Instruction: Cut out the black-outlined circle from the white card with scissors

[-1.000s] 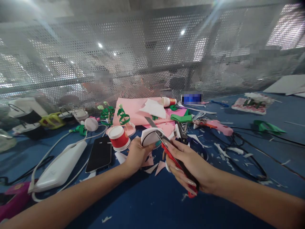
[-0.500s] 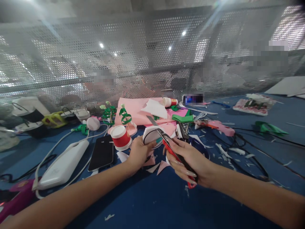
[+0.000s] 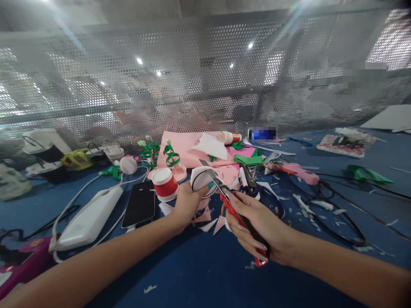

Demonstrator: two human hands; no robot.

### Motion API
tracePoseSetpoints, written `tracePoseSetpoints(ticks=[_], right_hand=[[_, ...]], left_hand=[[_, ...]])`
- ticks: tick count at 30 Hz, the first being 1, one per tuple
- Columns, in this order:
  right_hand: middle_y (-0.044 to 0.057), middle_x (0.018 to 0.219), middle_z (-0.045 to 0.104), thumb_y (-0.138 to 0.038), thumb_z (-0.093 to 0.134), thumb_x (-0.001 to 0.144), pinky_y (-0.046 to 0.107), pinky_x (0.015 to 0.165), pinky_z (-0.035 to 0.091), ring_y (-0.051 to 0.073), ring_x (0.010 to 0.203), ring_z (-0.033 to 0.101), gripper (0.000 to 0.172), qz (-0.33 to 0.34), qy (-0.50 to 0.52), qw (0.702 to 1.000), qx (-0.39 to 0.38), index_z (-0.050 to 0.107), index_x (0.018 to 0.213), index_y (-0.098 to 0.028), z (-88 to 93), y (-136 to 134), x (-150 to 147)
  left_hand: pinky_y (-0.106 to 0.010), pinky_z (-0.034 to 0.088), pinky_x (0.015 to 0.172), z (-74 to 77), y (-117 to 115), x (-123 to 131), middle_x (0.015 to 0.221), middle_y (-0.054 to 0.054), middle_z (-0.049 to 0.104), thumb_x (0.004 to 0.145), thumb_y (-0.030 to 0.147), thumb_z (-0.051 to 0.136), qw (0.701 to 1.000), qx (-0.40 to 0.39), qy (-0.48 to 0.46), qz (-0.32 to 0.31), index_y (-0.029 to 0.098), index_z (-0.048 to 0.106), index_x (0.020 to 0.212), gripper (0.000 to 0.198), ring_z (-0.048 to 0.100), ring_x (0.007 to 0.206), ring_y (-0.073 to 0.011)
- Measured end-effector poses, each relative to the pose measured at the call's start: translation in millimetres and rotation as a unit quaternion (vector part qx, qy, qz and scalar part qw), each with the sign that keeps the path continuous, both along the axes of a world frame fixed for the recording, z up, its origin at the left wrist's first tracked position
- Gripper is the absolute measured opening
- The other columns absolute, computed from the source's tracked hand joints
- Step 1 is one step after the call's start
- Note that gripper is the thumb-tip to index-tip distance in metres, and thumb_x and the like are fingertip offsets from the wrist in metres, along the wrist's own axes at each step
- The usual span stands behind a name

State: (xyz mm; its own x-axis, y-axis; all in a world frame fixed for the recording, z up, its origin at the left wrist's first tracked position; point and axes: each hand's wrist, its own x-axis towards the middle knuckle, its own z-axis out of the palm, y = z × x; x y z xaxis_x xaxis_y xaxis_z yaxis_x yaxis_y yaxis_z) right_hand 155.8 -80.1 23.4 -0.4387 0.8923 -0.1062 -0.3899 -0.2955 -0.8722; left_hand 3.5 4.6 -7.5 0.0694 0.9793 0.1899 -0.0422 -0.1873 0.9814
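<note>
My left hand (image 3: 185,204) pinches a round white paper piece (image 3: 201,179) with a dark outline, held just above the blue table (image 3: 205,278). My right hand (image 3: 257,224) grips red-handled scissors (image 3: 224,194), whose blades point up-left and meet the right edge of the paper piece. Pink and white paper scraps (image 3: 212,222) lie under both hands. An upturned red-and-white paper cup (image 3: 164,184) stands just left of my left hand.
A black phone (image 3: 139,204) and a white power bank (image 3: 88,220) with cables lie at the left. Pink sheets (image 3: 183,147), green paper strips (image 3: 245,159), a pink glue gun (image 3: 293,169) and black cables (image 3: 337,205) sit behind and right. A perforated metal screen (image 3: 205,77) closes the far side.
The view has shifted slightly. Both hands stay together with the paper piece and scissors, the blades still working along the piece's edge; my right hand sits a little lower.
</note>
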Motion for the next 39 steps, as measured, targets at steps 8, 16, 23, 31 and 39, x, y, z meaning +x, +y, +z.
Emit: tracePoseSetpoints(ticks=[8,16,23,31,39], right_hand=[[-0.011,0.04,0.042,-0.033,0.038,0.092,0.013,0.019,0.029,0.003,0.018,0.027,0.021,0.006,-0.016,1.0,-0.005,0.037,0.074,-0.022,2.7,-0.8,3.7],[-0.011,0.042,0.045,-0.035,0.04,0.091,0.014,0.02,0.034,0.003,0.019,0.028,0.017,0.011,-0.024,1.0,0.015,0.039,0.08,-0.022,3.7,2.0,5.3],[-0.01,0.035,0.042,-0.036,0.04,0.091,0.013,0.02,0.032,0.003,0.018,0.027,0.028,0.041,0.01,0.999,0.014,0.041,0.068,-0.02,0.6,8.1,9.2],[-0.007,0.03,0.035,-0.043,0.022,0.095,0.011,0.02,0.026,0.002,0.018,0.024,0.054,0.121,0.08,0.989,-0.018,0.043,0.053,-0.017,4.1,16.5,15.9],[-0.006,0.03,0.036,-0.039,0.023,0.096,0.011,0.02,0.025,0.002,0.018,0.024,0.053,0.098,0.083,0.991,-0.034,0.046,0.053,-0.016,3.8,14.5,13.0]], left_hand=[[-0.028,0.051,0.064,4.8,-4.1,1.9,0.073,-0.005,0.07,0.059,0.026,0.073,0.999,0.002,0.049,-0.01,0.013,0.065,0.083,0.029,0.064,0.069,-0.0185],[-0.021,0.043,0.047,12.3,-13.2,6.3,0.051,0.001,0.058,0.062,0.027,0.067,0.99,0.022,0.138,-0.017,0.012,0.063,0.069,0.017,0.053,0.05,-0.0127],[-0.023,0.046,0.057,11.9,-13.8,4.9,0.066,-0.001,0.064,0.066,0.027,0.065,0.985,0.064,0.149,-0.065,0.014,0.065,0.084,0.022,0.057,0.061,-0.015],[-0.025,0.047,0.058,8.2,-8.4,5.1,0.073,-0.002,0.066,0.062,0.03,0.071,0.998,-0.001,0.059,-0.036,0.014,0.064,0.085,0.029,0.059,0.063,-0.0144],[-0.027,0.05,0.065,9.2,-10.5,3.8,0.074,-0.003,0.069,0.065,0.029,0.069,0.997,0.029,0.072,-0.008,0.012,0.065,0.083,0.024,0.063,0.069,-0.0174]])
